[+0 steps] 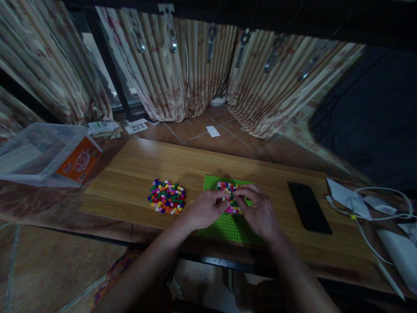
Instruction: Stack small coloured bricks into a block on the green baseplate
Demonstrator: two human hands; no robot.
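Observation:
A green studded baseplate [224, 228] lies on the wooden board, with a block of small multicoloured toy bricks [233, 209] set on it. Over the left side of that block is my left hand [206, 209], its thumb and index finger brought together. A small white piece shows between those fingertips; whether they grip it I cannot tell. From the right, my right hand [259, 211] reaches over the block with thumb and index finger pinched on its upper middle. Whatever is in that pinch is hidden. Left of the baseplate sits a pile of loose toy bricks [167, 197] in many colours.
A black phone-like slab [309, 208] lies right of the baseplate. White cables [391, 215] and papers [347, 198] are at the board's right end. A clear plastic bin [42, 167] with an orange label stands at the left. Striped curtains [202, 74] hang behind.

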